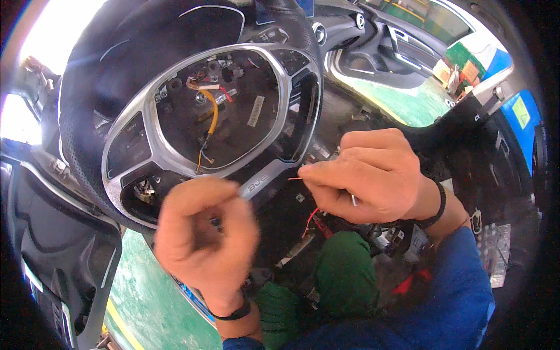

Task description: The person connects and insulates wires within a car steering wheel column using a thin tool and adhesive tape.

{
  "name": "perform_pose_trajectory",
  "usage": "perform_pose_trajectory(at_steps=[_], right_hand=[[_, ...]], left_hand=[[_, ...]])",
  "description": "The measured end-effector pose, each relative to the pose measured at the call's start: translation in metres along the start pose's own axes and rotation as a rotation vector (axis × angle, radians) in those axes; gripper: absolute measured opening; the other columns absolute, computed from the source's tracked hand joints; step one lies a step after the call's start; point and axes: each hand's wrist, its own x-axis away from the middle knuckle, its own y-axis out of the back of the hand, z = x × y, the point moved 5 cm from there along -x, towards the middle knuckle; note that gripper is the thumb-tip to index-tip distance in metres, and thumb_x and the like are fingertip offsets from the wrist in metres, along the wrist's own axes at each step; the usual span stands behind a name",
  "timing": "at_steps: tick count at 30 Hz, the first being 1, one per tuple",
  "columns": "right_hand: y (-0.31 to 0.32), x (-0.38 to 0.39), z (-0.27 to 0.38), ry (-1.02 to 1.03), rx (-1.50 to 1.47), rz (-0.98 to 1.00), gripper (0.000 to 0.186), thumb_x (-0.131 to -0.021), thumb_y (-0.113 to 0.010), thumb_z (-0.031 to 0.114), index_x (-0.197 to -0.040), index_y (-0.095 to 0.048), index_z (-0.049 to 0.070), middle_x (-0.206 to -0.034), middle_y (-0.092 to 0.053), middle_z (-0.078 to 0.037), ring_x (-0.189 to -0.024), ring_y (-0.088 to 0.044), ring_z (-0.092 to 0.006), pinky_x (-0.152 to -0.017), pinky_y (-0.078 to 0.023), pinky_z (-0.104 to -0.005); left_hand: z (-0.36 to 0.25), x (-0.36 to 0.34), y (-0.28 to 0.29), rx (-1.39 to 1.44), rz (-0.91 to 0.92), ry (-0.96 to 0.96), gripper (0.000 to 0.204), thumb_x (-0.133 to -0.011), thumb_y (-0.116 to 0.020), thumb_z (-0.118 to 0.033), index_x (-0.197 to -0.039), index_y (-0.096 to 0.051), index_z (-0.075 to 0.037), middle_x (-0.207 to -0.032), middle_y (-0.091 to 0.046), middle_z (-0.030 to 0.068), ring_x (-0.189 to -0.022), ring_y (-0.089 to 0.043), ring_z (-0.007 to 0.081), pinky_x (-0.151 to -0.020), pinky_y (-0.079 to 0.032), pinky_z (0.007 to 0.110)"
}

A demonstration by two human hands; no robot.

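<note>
"Where to look for the thin red wire (296, 178)?"

"Just right of centre frame, pinched at the fingertips of the right hand (373, 175), with one end to the left."

"And for the left hand (204, 265)?"

"Curled and blurred, lower left of centre; impossible to make out whether grasping anything."

"Behind?"

"Upper left: steering wheel (245, 146), yellow cable (214, 116) at its middle."

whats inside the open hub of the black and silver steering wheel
Yellow-sheathed wiring, a small red piece and a white rectangular label show. Whatever lies behind the black hub plate is covered.
</note>
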Motion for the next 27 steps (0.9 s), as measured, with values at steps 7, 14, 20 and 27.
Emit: perform_pose_trajectory(at_steps=[7, 14, 20, 27], right_hand=[[0.0, -0.007, 0.002, -0.133, -0.089, 0.046, 0.021, -0.068, -0.081, 0.007, -0.085, -0.069, 0.008, -0.063, -0.06, -0.002, -0.052, -0.059, -0.018, -0.043, -0.045, -0.0319], [-0.003, -0.008, 0.001, -0.141, -0.156, 0.062, 0.017, -0.072, -0.08, 0.011, -0.084, -0.069, 0.009, -0.065, -0.062, -0.003, -0.053, -0.06, -0.0199, -0.044, -0.048, -0.0331], [0.004, -0.005, 0.011, -0.091, -0.005, 0.139, 0.016, -0.074, -0.079, 0.013, -0.086, -0.069, 0.009, -0.068, -0.064, -0.005, -0.056, -0.063, -0.0208, -0.045, -0.05, -0.0341], [-0.006, 0.007, 0.005, -0.61, -0.56, 0.254, 0.015, -0.083, -0.076, 0.004, -0.097, -0.073, 0.003, -0.074, -0.068, -0.007, -0.055, -0.062, -0.0165, -0.051, -0.046, -0.0283]], left_hand=[[-0.003, 0.0, -0.026, -0.112, 0.218, -0.231, 0.032, -0.069, -0.077, 0.012, -0.099, -0.071, 0.002, -0.099, -0.071, 0.0129, -0.072, -0.064, 0.0118, -0.064, -0.051, 0.022], [-0.008, -0.005, -0.023, -0.15, 0.266, -0.31, 0.024, -0.07, -0.079, 0.011, -0.089, -0.072, 0.0, -0.089, -0.071, 0.0101, -0.069, -0.064, 0.0112, -0.06, -0.05, 0.022], [-0.01, 0.0, -0.023, -0.285, 0.171, -0.439, 0.023, -0.068, -0.08, 0.011, -0.086, -0.072, -0.002, -0.083, -0.071, 0.0093, -0.069, -0.066, 0.0152, -0.06, -0.051, 0.024], [-0.008, 0.001, -0.019, -0.251, 0.109, -0.505, 0.025, -0.067, -0.083, 0.008, -0.088, -0.073, -0.002, -0.085, -0.073, 0.011, -0.073, -0.07, 0.0208, -0.067, -0.054, 0.027]])
